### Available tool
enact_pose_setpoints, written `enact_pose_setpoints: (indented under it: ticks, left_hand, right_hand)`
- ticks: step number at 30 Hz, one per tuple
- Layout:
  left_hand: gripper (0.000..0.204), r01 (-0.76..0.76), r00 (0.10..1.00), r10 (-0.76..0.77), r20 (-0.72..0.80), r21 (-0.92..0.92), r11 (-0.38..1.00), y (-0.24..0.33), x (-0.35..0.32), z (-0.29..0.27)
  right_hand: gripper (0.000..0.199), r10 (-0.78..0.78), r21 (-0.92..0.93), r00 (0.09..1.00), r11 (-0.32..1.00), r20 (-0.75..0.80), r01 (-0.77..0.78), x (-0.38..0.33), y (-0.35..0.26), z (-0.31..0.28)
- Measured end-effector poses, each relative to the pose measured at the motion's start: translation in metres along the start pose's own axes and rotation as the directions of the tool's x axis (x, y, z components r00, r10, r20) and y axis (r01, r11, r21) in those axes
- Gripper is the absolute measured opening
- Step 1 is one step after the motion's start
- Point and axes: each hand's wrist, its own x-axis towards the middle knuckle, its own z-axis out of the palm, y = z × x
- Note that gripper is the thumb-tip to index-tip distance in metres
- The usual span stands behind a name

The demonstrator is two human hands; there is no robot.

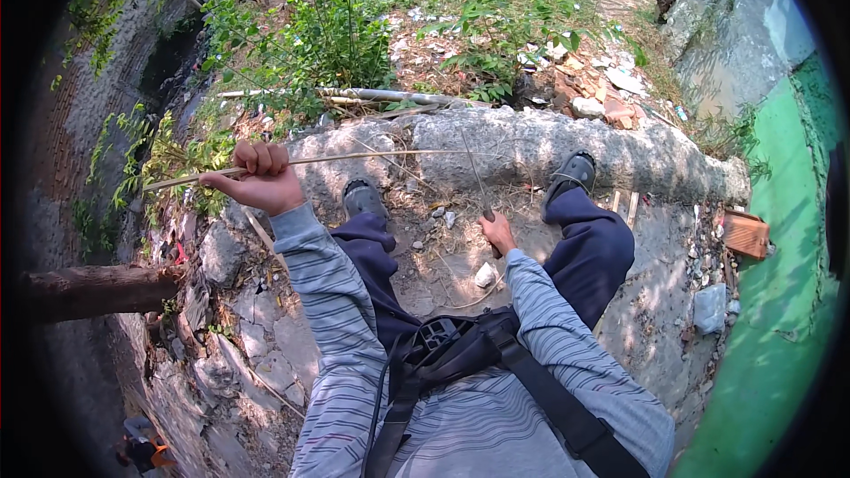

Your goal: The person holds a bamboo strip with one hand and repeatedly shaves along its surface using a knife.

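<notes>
My left hand (259, 175) is closed in a fist around a long thin pale stick (372, 157) that runs level from the weeds at left toward the right. My right hand (498, 233) grips the handle of a narrow blade (475, 175) whose tip rises toward the stick's thin end. Whether the blade touches the stick is too fine to tell. Both sleeves are grey striped. My legs in dark blue trousers are spread, with dark sandals (574, 170) resting against a rough concrete kerb (531, 137).
Cracked stone paving (257, 336) and dirt lie under me. Green weeds (319, 35) and rubble with broken bricks (602, 88) lie beyond the kerb. A green painted wall (779, 283) stands right, a log (97, 290) left, a brick (745, 234) near the wall.
</notes>
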Motion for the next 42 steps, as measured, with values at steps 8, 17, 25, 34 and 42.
enact_pose_setpoints:
  ticks: [8,17,25,34,42]
  left_hand:
    - [0.078,-0.083,0.992,0.096,-0.087,0.141,0.987,0.016,-0.004,-0.006]
    - [0.071,-0.106,0.950,0.218,-0.223,0.427,0.898,0.025,0.007,-0.031]
    - [0.069,0.044,0.978,-0.009,-0.208,0.165,0.985,0.032,0.009,-0.034]
    - [0.070,0.155,0.973,-0.145,0.179,-0.040,0.987,0.028,0.000,-0.030]
    - [0.072,0.041,0.999,-0.041,0.000,0.106,0.994,0.028,-0.009,-0.026]
  right_hand:
    - [0.014,0.068,0.310,0.969,0.940,0.239,-0.143,-0.029,-0.064,0.040]
    - [0.017,0.214,0.363,0.959,0.892,0.186,-0.269,-0.018,-0.006,0.031]
    - [0.020,0.154,0.415,0.985,0.893,0.079,-0.173,-0.016,-0.038,0.036]
    - [0.021,-0.223,0.308,0.970,0.933,0.091,0.186,-0.029,-0.130,0.062]
    - [0.030,-0.495,-0.043,0.830,0.852,0.257,0.522,-0.095,-0.215,0.094]
